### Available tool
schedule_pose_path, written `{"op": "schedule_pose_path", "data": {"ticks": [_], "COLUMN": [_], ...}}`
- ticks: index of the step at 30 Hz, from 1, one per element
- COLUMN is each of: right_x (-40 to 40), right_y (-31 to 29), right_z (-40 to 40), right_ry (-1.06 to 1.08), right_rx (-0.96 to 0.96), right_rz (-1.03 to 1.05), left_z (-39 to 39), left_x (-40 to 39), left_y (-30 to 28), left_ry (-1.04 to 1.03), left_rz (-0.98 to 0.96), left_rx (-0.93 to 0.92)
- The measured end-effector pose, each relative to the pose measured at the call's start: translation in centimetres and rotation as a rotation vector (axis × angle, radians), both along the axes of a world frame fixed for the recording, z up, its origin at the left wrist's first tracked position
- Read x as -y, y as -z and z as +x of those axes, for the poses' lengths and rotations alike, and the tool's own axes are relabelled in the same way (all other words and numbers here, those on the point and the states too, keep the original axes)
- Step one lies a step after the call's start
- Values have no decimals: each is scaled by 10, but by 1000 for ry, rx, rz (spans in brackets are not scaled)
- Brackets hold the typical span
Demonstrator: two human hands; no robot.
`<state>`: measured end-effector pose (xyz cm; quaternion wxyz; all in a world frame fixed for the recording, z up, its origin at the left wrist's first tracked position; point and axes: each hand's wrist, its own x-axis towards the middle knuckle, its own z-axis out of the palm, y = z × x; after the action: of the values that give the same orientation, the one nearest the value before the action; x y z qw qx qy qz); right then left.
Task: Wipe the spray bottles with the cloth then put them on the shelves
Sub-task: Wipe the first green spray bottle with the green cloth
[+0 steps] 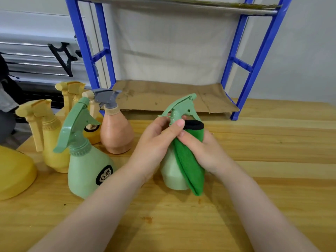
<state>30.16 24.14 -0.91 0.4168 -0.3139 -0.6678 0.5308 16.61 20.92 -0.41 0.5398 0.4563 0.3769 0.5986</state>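
We see the left hand (156,140) gripping the neck of a pale green plastic spray bottle (171,171) standing on the light wooden table (272,160). The right hand (201,148) curls around a folded green cloth with black edge (189,160), pressing it on the bottle's side. Another 5 spray bottles (87,168) stand left. Blue metal shelf rack (254,70) behind, cardboard-lined.

A pale wooden bench (263,160) carries a cluster of spray bottles at its left: yellow ones (52,142), a green one (87,171), a peach one (116,135). A blue shelf frame (254,70) stands at the back, cardboard (163,95) lining its lowest level.
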Motion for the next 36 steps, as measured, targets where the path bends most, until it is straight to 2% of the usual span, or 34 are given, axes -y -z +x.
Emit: {"op": "schedule_pose_path", "data": {"ticks": [6, 10, 15, 21, 25, 28, 32, 36], "right_x": [4, 3, 3, -7, -4, -2, -2, -2], "right_y": [2, 3, -2, -8, -15, -13, -10, -5], "right_z": [-9, -7, -1, 6, 9, 9, 5, 4], "right_ry": [141, 188, 236, 476, 454, 440, 340, 403], "right_rx": [64, 28, -54, -241, -406, -303, -253, -88], "right_rz": [308, 334, 475, 418, 229, 280, 273, 401], "left_z": [-3, -2, -7, -12, -9, -4, 0, -1], "left_x": [2, 1, -3, -6, -3, -1, -1, -3], "left_y": [-9, -7, -5, -5, -6, -3, 3, 6], "left_ry": [-48, -162, -319, -338, -301, -248, -203, -227], "left_rz": [24, 57, 121, 234, 257, 269, 251, 316], "left_rx": [120, 71, 0, 40, -21, -118, -101, -179]}}
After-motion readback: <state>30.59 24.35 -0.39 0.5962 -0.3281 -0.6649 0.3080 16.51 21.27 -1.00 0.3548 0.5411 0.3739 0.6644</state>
